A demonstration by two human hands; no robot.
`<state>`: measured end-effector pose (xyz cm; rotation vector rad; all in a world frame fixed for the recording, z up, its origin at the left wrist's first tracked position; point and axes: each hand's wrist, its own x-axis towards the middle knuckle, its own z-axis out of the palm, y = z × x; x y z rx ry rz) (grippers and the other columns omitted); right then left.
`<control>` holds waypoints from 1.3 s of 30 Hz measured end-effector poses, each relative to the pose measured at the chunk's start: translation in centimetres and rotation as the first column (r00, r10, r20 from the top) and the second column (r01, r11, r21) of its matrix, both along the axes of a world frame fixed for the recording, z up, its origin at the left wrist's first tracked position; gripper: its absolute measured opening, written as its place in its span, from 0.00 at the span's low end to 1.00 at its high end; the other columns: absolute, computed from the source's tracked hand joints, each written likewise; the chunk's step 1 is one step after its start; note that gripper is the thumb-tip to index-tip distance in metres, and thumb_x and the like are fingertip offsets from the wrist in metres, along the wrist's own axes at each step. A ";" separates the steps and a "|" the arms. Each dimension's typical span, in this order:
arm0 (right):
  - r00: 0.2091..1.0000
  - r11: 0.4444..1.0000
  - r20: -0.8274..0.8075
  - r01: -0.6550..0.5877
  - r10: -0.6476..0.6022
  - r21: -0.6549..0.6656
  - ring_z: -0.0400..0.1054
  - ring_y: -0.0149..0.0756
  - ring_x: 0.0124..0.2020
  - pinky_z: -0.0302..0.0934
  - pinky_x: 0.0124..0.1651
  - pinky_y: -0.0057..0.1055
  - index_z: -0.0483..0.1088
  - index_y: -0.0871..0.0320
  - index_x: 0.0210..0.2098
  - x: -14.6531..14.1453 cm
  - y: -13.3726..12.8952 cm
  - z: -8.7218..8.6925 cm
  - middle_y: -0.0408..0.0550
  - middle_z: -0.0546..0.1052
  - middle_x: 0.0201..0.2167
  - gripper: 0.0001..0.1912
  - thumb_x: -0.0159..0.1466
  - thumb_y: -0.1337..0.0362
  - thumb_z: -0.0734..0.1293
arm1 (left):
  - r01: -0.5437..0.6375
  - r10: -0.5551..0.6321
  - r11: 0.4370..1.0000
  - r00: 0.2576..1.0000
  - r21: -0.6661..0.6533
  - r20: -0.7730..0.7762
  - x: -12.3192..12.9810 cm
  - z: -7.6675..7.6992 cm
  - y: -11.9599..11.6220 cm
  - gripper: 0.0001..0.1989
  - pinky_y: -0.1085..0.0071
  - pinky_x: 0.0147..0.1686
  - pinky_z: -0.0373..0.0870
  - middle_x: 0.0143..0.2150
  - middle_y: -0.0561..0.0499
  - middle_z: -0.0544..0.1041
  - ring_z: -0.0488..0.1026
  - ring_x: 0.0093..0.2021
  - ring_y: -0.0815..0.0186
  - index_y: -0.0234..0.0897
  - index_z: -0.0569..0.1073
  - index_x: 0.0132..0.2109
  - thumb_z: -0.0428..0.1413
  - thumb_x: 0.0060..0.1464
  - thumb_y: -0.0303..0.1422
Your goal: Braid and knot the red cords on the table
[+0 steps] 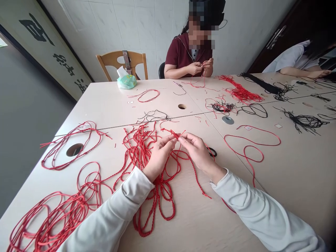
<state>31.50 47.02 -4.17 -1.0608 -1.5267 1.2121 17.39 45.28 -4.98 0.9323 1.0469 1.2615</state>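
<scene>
My left hand and my right hand meet above the table, fingertips pinched together on a red cord. A knotted stretch of it shows between and just beyond the fingers. The exact knot is partly covered by my fingertips. Under and around my left hand lies a pile of twisted red cords, with loops spreading toward me. One twisted red strand hangs down below my right hand, its frayed end on the table. A black ring-shaped item lies just behind my right wrist.
Bundles of smooth red cord and a looped red cord lie at left, near a round table hole. Across sits a co-worker handling red cord. A tissue pack, black cords and a red cord heap lie farther back.
</scene>
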 end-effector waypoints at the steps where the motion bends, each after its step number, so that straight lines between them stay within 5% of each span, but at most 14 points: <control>1: 1.000 1.000 0.015 -0.004 0.004 0.013 0.53 0.28 0.23 0.48 0.26 0.28 0.69 0.58 0.29 0.0 0.0 0.0 0.39 0.63 0.21 0.17 0.62 0.50 0.65 | -0.006 0.005 1.000 1.000 0.012 0.008 -0.1 -0.1 0.0 0.12 0.77 0.23 0.54 0.23 0.57 0.65 0.56 0.22 0.75 0.35 0.77 0.36 0.61 0.50 0.40; 7: 0.997 0.998 0.063 -0.051 0.048 0.034 0.50 0.29 0.24 0.46 0.28 0.29 0.68 0.58 0.25 0.5 0.3 0.3 0.39 0.60 0.21 0.16 0.63 0.54 0.64 | -0.058 0.060 0.998 0.995 -0.026 0.082 -0.7 -0.8 0.6 0.11 0.78 0.20 0.48 0.26 0.57 0.67 0.52 0.21 0.78 0.35 0.75 0.35 0.61 0.50 0.39; 12: 1.000 0.999 0.013 0.008 -0.008 -0.033 0.44 0.27 0.21 0.42 0.25 0.30 0.65 0.57 0.24 1.2 1.0 -0.5 0.36 0.52 0.18 0.13 0.61 0.58 0.65 | -0.070 0.070 0.998 0.997 -0.001 0.043 -0.7 -0.8 0.5 0.12 0.78 0.23 0.55 0.31 0.54 0.72 0.58 0.22 0.77 0.35 0.76 0.37 0.61 0.50 0.40; 20: 0.998 0.998 0.030 -0.060 0.060 -0.008 0.45 0.27 0.21 0.42 0.24 0.29 0.60 0.56 0.21 1.2 0.7 -0.6 0.37 0.53 0.18 0.15 0.62 0.59 0.64 | -0.032 0.048 0.986 0.994 0.164 -0.098 -0.2 -0.8 -0.1 0.22 0.77 0.27 0.66 0.36 0.51 0.78 0.69 0.27 0.73 0.40 0.72 0.52 0.63 0.49 0.37; 31: 0.996 0.997 -0.059 -0.075 0.073 -0.024 0.43 0.28 0.21 0.41 0.25 0.30 0.63 0.56 0.23 1.8 1.0 -1.4 0.38 0.53 0.18 0.15 0.63 0.57 0.63 | -0.042 0.059 0.983 0.994 0.177 -0.092 0.1 -1.0 -0.3 0.15 0.71 0.38 0.76 0.41 0.46 0.81 0.78 0.36 0.66 0.35 0.78 0.44 0.64 0.49 0.36; 39: 0.989 0.996 -0.133 -0.068 0.059 -0.064 0.43 0.28 0.21 0.40 0.24 0.30 0.53 0.55 0.20 1.4 1.0 -1.4 0.38 0.51 0.18 0.18 0.62 0.56 0.62 | -0.044 0.068 0.985 0.987 0.167 -0.145 -0.1 -1.3 -0.2 0.17 0.71 0.38 0.76 0.39 0.46 0.81 0.77 0.34 0.66 0.35 0.78 0.45 0.65 0.48 0.38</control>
